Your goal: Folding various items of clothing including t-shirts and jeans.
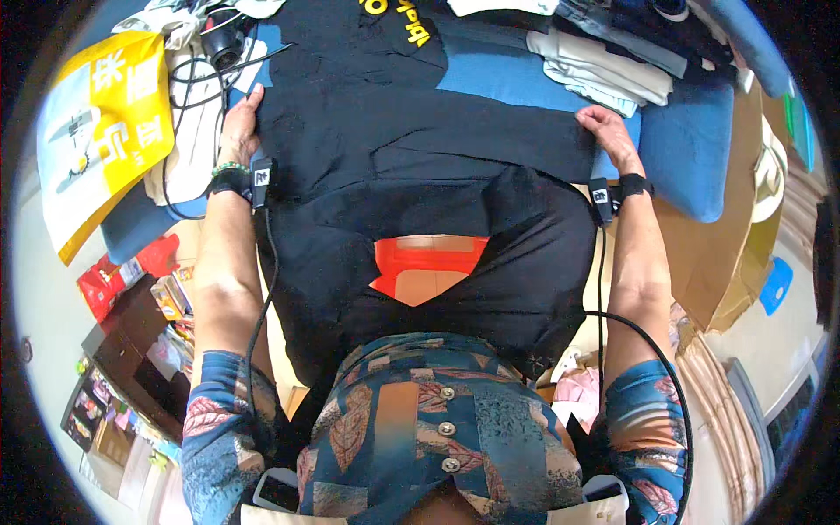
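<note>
A black cloth garment (pixel 420 141) lies spread out in front of me, over a blue upholstered seat and close to my knees. At its right edge, my right hand (pixel 610 134) pinches the cloth between thumb and fingers. My left hand (pixel 241 128) rests along the left edge, thumb side up; part of its fingers is hidden, so its hold on the cloth is unclear. Beyond lies black fabric with yellow lettering (pixel 394 33); I cannot tell whether it belongs to the same garment. Each wrist wears a black strap with a cabled device.
On the blue seat (pixel 499 79), folded light clothes (pixel 604 69) lie at the right. A yellow and white printed bag (pixel 108 131) and a black hair dryer (pixel 222 46) with its cord are at the left. A cardboard box (pixel 712 262) stands right; something red (pixel 430 256) shows between my legs.
</note>
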The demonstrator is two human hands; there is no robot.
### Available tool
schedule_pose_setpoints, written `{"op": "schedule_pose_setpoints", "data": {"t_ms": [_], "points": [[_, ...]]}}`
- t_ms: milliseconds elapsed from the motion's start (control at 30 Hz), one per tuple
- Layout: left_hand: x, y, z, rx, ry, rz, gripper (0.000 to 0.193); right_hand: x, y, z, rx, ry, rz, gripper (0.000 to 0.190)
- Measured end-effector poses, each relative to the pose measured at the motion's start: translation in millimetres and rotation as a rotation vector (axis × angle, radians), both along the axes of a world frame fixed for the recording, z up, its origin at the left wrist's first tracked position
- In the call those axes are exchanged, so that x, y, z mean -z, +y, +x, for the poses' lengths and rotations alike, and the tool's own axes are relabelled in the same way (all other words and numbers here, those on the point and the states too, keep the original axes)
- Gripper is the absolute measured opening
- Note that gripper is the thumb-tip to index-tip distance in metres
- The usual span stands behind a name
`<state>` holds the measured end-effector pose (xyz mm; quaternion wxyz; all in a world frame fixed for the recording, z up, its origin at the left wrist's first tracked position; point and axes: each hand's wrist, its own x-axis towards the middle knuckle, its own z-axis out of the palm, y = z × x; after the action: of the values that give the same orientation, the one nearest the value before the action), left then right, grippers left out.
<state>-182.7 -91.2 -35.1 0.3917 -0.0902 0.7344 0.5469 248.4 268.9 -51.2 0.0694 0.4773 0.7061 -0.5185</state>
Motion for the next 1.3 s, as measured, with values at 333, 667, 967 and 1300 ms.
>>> {"op": "schedule_pose_setpoints", "data": {"t_ms": [333,667,967,1300], "points": [[25.0,-22.2,-19.1,0.11,0.289,-0.051,0.039,-2.4,4.1,14.0,-0.318,-0.049,0.112,0.041],[-14.1,-25.3,-26.6,0.728,0.305,-0.223,0.021,-23.3,-9.6,29.1,-0.105,-0.003,0.04,0.015],[-31.9,-23.1,-87.1,0.53,0.489,-0.099,0.029,-21.1,18.3,-31.4,-0.012,0.161,0.351,0.029],[15.3,23.0,-88.1,0.552,1.115,-0.581,0.042,-28.9,8.2,-54.5,-0.125,-0.045,0.973,0.033]]}}
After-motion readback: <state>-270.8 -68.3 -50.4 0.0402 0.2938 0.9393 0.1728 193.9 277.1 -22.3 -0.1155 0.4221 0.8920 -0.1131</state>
